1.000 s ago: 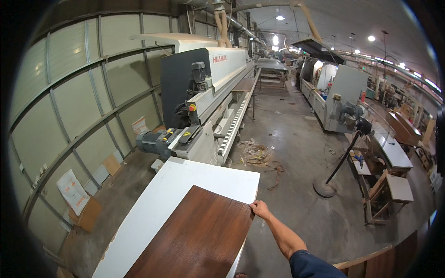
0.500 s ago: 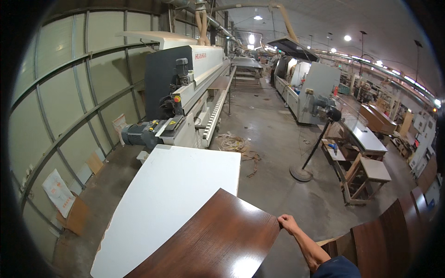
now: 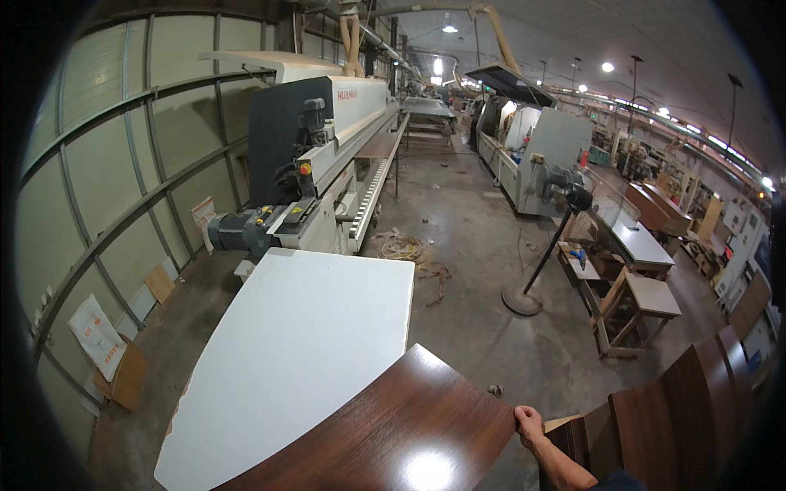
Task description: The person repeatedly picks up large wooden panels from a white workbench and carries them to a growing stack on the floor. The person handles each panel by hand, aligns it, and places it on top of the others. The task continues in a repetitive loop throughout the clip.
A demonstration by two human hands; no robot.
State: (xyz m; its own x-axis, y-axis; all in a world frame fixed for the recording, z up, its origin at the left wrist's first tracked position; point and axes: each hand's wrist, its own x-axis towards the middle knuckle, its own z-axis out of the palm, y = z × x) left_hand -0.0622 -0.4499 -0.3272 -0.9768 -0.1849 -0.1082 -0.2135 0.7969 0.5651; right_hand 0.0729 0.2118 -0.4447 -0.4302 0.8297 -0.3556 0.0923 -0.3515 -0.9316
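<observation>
A glossy dark brown wood-grain panel lies at the lower middle, over part of a large white board. My right hand is closed on the panel's right corner, its fingers curled over the edge. The forearm comes in from the lower right, with a dark sleeve at the bottom. My left hand is out of the picture. The panel's near part runs out past the lower edge. The white board's left edge looks rough and chipped.
Several brown panels stand at the lower right. Beyond the white board is a long machine with a motor. A stand with a round base rises from the floor near a wooden bench. Tangled strapping lies on the floor.
The brown panel has shifted right and toward me, with my right hand gripping its corner. More of the white board shows. The whole view has moved slightly.
</observation>
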